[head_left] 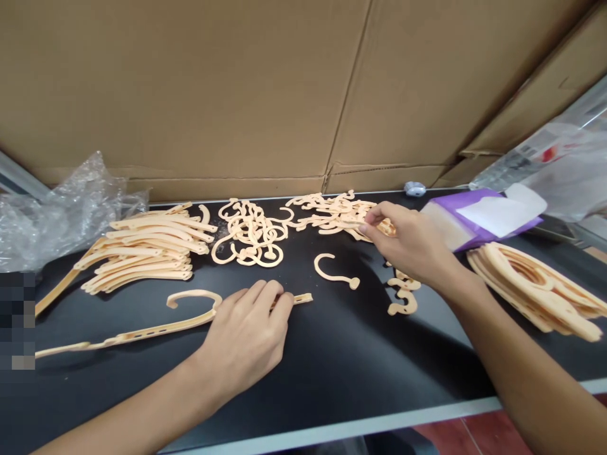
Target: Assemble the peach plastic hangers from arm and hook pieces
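Observation:
My left hand (251, 325) is closed around a cream plastic clothes hanger (156, 330) lying low over the black table; its hook stands out just left of the fingers, and a bar end shows to their right. My right hand (410, 240) pinches a small cream plastic piece at the edge of a pile of short wavy pieces (327, 212) at the back. Between the hands lies a loose hanger hook (334, 275). A few wavy pieces (403, 294) rest below my right wrist. My left fingers hide part of the hanger's middle.
Hanger arms (147, 246) are stacked at the left, beside a heap of hooks (253, 234). Folded hangers (531, 291) and a purple tissue pack (478, 215) sit at the right. Clear plastic wrap (66, 215) lies back left; a cardboard wall (190, 95) stands behind the table.

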{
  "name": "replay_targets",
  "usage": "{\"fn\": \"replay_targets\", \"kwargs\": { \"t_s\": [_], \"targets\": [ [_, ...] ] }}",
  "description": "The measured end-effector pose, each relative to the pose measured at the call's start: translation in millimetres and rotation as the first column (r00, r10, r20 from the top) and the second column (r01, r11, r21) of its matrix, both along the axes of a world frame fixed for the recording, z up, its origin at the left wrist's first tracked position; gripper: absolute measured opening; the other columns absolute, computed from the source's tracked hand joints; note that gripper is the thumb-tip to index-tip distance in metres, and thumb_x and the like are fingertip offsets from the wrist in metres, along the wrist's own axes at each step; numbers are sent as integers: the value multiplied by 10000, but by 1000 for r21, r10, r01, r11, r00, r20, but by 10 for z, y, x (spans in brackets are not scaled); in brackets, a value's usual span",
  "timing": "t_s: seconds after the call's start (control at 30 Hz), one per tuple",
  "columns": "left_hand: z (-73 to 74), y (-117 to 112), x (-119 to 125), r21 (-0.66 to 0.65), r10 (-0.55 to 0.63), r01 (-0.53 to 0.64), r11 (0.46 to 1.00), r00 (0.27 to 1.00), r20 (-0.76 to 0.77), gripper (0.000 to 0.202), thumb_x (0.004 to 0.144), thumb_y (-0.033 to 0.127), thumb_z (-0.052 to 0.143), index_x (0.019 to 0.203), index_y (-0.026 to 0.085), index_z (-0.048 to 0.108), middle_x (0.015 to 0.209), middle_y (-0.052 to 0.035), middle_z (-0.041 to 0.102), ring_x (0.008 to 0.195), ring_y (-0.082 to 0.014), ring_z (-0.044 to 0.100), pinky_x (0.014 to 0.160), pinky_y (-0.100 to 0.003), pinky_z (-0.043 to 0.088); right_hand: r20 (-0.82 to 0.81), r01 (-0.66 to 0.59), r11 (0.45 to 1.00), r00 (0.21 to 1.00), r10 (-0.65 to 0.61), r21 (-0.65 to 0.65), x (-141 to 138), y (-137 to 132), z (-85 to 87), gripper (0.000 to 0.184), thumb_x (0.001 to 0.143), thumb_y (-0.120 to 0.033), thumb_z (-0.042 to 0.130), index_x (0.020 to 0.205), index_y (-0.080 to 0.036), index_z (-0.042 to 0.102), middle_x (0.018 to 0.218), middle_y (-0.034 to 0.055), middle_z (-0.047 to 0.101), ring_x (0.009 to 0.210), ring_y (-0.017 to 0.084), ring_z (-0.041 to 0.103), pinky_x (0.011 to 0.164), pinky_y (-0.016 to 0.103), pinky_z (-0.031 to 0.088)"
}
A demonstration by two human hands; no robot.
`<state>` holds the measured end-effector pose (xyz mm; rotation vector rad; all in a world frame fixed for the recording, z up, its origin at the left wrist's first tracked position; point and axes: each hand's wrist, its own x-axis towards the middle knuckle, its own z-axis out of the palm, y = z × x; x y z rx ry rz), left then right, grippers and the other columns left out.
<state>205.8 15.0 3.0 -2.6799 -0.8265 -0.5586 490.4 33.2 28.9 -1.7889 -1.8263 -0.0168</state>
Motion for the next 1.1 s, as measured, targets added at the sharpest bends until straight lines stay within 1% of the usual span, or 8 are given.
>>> {"fn": "replay_targets", "kwargs": {
  "t_s": [0.1, 0.2, 0.3, 0.4, 0.5, 0.67, 0.87, 1.1],
  "targets": [
    [0, 4, 3, -8, 4, -4, 1000, 1000, -10, 102, 884, 86, 548, 843, 175, 577, 802, -26, 627, 710, -209, 613, 542, -313, 440, -138, -130, 991, 982, 130, 11, -137, -62, 50, 82, 910, -259, 564, 840, -217, 567, 864, 21, 669, 810, 178, 613, 745, 296, 445],
    [-17, 24, 6, -21, 7, -7, 1000, 1000, -12, 116, 894, 75, 527, 845, 167, 577, 816, -43, 622, 748, -219, 590, 614, -335, 472, -329, -310, 949, 904, 272, -67, -272, -118, 48, 97, 923, -295, 574, 877, -211, 582, 863, 17, 664, 820, 160, 628, 738, 274, 479],
    [-37, 49, 5, -43, 20, -21, 999, 1000, -21, 132, 901, 65, 507, 843, 162, 575, 813, -51, 606, 758, -223, 566, 673, -356, 486, -538, -413, 894, 800, 266, -173, -365, -155, 30, 140, 944, -340, 558, 917, -203, 567, 786, 8, 645, 718, 143, 640, 627, 249, 498],
    [-43, 71, -5, -88, 21, -25, 996, 998, -51, 144, 904, 52, 500, 840, 158, 573, 817, -57, 594, 777, -235, 561, 692, -369, 490, -614, -439, 869, 758, 222, -227, -416, -170, 16, 173, 937, -368, 570, 942, -196, 561, 754, -3, 612, 586, 117, 598, 527, 238, 480],
    [-35, 92, -20, -125, 21, -29, 992, 998, -61, 158, 917, 55, 483, 839, 152, 581, 835, -69, 599, 804, -243, 568, 712, -379, 497, -574, -424, 873, 788, 223, -242, -463, -184, -1, 178, 925, -362, 587, 961, -190, 612, 783, 4, 633, 568, 103, 561, 525, 240, 455],
    [-21, 115, -35, -143, 25, -30, 989, 999, -36, 168, 938, 81, 474, 834, 141, 593, 833, -72, 601, 795, -240, 575, 665, -366, 484, -411, -396, 870, 874, 259, -294, -565, -232, -50, 192, 932, -354, 582, 993, -220, 706, 740, -10, 670, 629, 120, 563, 580, 250, 422],
    [-36, 133, -44, -156, 21, -25, 987, 999, -29, 156, 934, 93, 492, 832, 146, 597, 826, -69, 602, 795, -245, 572, 659, -364, 471, -330, -395, 855, 900, 286, -336, -623, -244, -95, 163, 932, -344, 579, 885, -220, 673, 650, -47, 588, 588, 99, 504, 562, 237, 367],
    [-43, 137, -48, -177, -14, 15, 984, 1000, 10, 166, 929, 82, 482, 838, 138, 609, 824, -67, 599, 784, -238, 568, 656, -363, 465, -278, -432, 849, 893, 355, -304, -667, -236, -90, 131, 933, -263, 573, 876, -203, 674, 682, -43, 603, 608, 89, 513, 603, 230, 360]
  ]
}}
